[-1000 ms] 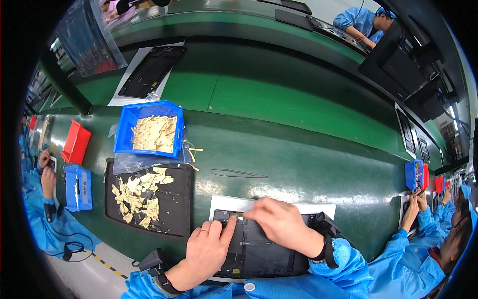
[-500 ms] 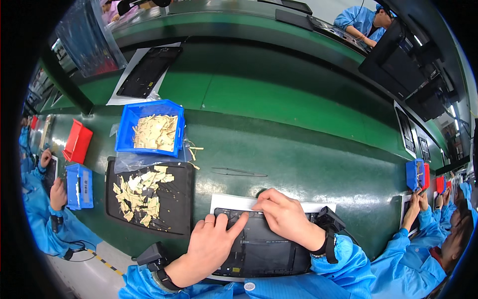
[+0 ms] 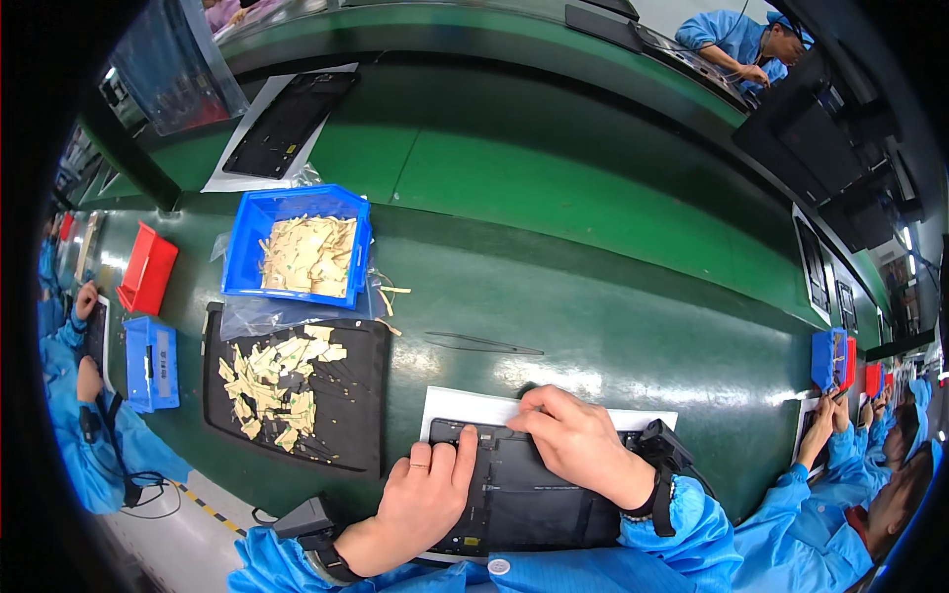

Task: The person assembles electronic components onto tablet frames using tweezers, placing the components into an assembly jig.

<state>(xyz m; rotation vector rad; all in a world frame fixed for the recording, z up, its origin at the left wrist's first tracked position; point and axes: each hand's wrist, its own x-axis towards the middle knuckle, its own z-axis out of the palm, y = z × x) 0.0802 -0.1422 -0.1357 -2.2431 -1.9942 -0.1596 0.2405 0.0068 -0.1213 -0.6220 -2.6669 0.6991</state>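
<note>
**benchguy:** Both hands slid toward the near-left part of the dark flat panel (image 3: 534, 494) since a second ago. It lies on a white sheet (image 3: 465, 405) on the green bench (image 3: 593, 296), right at the near edge.

**tabfan:** Grip? Left hand (image 3: 420, 499) lies flat, fingers open, holding nothing. Right hand (image 3: 573, 445) curls fingertips down on the panel's top edge (pressing, not grasping). Black tray (image 3: 366, 395) of yellowish scraps (image 3: 272, 381) sits left.

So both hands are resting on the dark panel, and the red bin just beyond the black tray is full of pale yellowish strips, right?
Not quite: the head view shows that the bin with the strips is blue, not red. Left hand and right hand do rest on the dark panel, beside the black tray.
</note>
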